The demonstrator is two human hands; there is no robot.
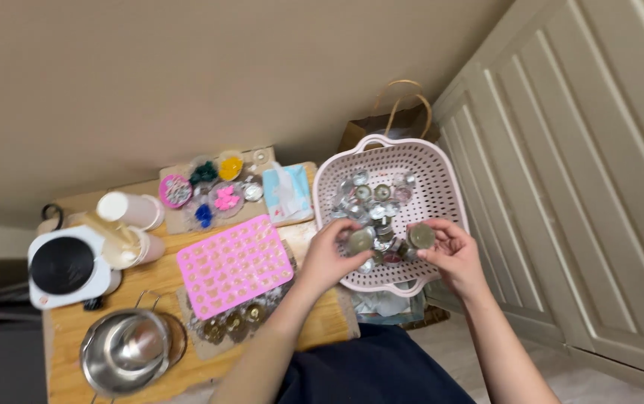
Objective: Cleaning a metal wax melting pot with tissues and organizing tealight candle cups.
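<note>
Head view: we are holding two tins over the basket (441, 176), one per hand. Left hand (331, 258) is pinching a tin (361, 240); right hand (453, 254) is gripping another (421, 236). Both are hovering just above the tin pile (370, 196); count unclear.

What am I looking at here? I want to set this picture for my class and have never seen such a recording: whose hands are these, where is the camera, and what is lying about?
The one picture comes from a camera worn on a person's head, looking down at their own bare hands. The left hand and the right hand each hold a small round metal cup over a pink perforated basket full of such cups. On the wooden table lie a pink silicone mould, a steel bowl, a small white hotplate, paper cups and little dishes of coloured bits.
</note>
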